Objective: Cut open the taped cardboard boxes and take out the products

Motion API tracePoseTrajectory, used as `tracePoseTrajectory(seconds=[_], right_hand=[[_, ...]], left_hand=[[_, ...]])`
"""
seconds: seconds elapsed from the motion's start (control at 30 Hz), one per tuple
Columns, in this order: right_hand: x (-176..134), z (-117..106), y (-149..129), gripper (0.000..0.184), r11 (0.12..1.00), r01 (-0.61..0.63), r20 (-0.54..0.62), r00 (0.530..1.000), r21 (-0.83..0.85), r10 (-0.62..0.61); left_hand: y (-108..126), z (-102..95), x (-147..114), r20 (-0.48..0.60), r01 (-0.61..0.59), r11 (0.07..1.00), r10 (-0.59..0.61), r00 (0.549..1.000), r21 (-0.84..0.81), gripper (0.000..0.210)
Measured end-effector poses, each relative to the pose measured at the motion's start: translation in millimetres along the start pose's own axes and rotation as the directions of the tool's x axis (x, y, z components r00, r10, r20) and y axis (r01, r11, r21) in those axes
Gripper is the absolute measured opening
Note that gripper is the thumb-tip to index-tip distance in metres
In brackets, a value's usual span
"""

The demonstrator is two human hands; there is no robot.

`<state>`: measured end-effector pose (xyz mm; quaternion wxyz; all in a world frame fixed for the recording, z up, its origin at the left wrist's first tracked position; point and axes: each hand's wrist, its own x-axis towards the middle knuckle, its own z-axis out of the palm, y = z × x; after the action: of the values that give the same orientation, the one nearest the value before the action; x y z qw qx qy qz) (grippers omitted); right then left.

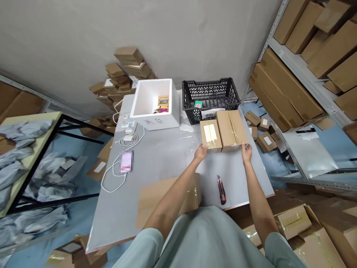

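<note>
Two taped cardboard boxes sit side by side against the front of the black crate. My left hand [200,152] grips the near left corner of the smaller cardboard box [214,146], which has a white label [210,132] on top. At the near right corner of the larger cardboard box [229,123], my right hand [246,152] has its fingers closed on the edge. The undersides of both boxes are hidden. Between my forearms lies a red and black utility knife [221,190]. Another cardboard box [156,197] is partly covered by my left arm.
On the grey table [164,156] stand a white foam box [163,121] with colourful packets and a black plastic crate [211,93] holding a green item. A phone [126,162] and white cables lie left. Shelves with cartons [290,85] rise right; grey parcels [55,182] fill the left rack.
</note>
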<state>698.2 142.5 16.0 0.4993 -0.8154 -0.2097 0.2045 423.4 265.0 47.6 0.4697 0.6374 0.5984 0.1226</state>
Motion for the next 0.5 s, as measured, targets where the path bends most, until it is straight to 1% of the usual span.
tracePoseTrajectory(seconds=[0.03, 0.1, 0.17, 0.2, 0.23, 0.27, 0.3, 0.37, 0.43, 0.5], right_hand=[[-13.6, -2.1, 1.9, 0.073, 0.998, -0.023, 0.006, 1.000, -0.054, 0.024], [-51.8, -6.0, 10.2, 0.067, 0.983, -0.060, 0.049, 0.996, -0.174, 0.070], [-100.9, -8.0, 23.4, 0.058, 0.960, -0.052, 0.156, 0.983, -0.276, 0.098], [-127.1, -7.9, 30.9, 0.054, 0.943, -0.050, 0.208, 0.970, -0.328, 0.124], [-153.1, -7.2, 38.4, 0.050, 0.925, -0.044, 0.251, 0.957, -0.377, 0.148], [-177.7, -6.1, 45.4, 0.046, 0.905, -0.034, 0.282, 0.945, -0.424, 0.168], [-199.9, -4.8, 51.6, 0.042, 0.882, -0.026, 0.300, 0.935, -0.470, 0.188], [-235.1, -2.0, 60.1, 0.035, 0.833, -0.014, 0.310, 0.925, -0.553, 0.222], [-256.4, 0.3, 62.8, 0.027, 0.787, -0.008, 0.296, 0.924, -0.617, 0.241], [-265.7, 2.5, 59.3, 0.020, 0.750, 0.003, 0.279, 0.929, -0.661, 0.242]], left_hand=[[-0.4, -3.0, -9.8, -0.007, -0.012, 1.000, 0.012, 1.000, 0.014, 0.063], [-8.9, -14.2, -39.0, -0.023, -0.068, 0.997, 0.069, 0.997, 0.028, 0.059], [-30.0, -32.4, -78.0, -0.057, -0.140, 0.989, 0.143, 0.988, 0.046, 0.057], [-45.4, -43.8, -99.5, -0.086, -0.181, 0.982, 0.186, 0.979, 0.061, 0.057], [-63.6, -56.2, -121.1, -0.150, -0.253, 0.961, 0.269, 0.951, 0.113, 0.057], [-83.9, -69.2, -142.0, -0.221, -0.285, 0.945, 0.316, 0.923, 0.160, 0.057], [-105.4, -82.5, -161.7, -0.280, -0.281, 0.940, 0.327, 0.903, 0.195, 0.057], [-148.7, -108.0, -195.9, -0.377, -0.230, 0.942, 0.311, 0.872, 0.244, 0.059], [-187.5, -130.0, -222.2, -0.456, -0.177, 0.944, 0.292, 0.841, 0.278, 0.061], [-218.3, -147.1, -241.3, -0.509, -0.136, 0.950, 0.268, 0.818, 0.281, 0.065]])
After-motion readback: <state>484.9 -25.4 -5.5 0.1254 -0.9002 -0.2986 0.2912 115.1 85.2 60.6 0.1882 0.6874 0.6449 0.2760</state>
